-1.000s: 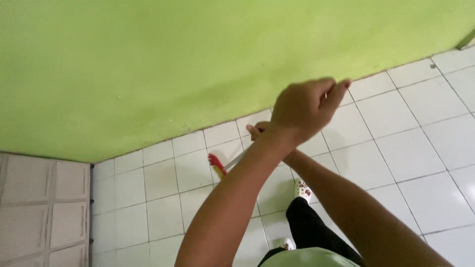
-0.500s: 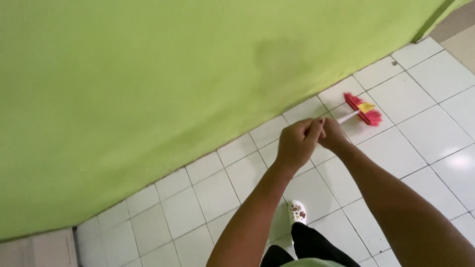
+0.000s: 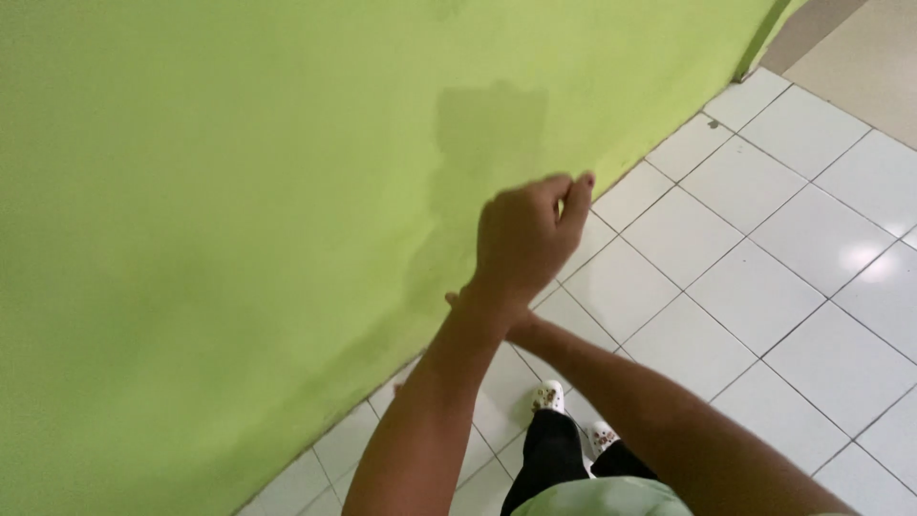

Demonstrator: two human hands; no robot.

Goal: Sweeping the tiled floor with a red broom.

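My left hand (image 3: 523,237) is raised in front of the green wall (image 3: 239,191), closed into a fist with thumb and fingertips pressed together at the top. The broom handle it gripped in the earlier frames is hidden inside the fist and behind my forearm. My right hand (image 3: 454,301) lies lower, crossed under the left wrist, and only a sliver of its fingers shows. Neither the red broom head nor the handle is visible now.
White floor tiles (image 3: 764,287) run along the foot of the wall. My feet in white spotted shoes (image 3: 547,395) and black trousers (image 3: 549,449) stand close to the wall. A beige surface (image 3: 860,48) begins past the wall's corner at top right.
Half a second ago both hands held the broom low, with its head out to the right on the tiles. My left hand has risen, the arms are crossed, and the broom has dropped out of sight.
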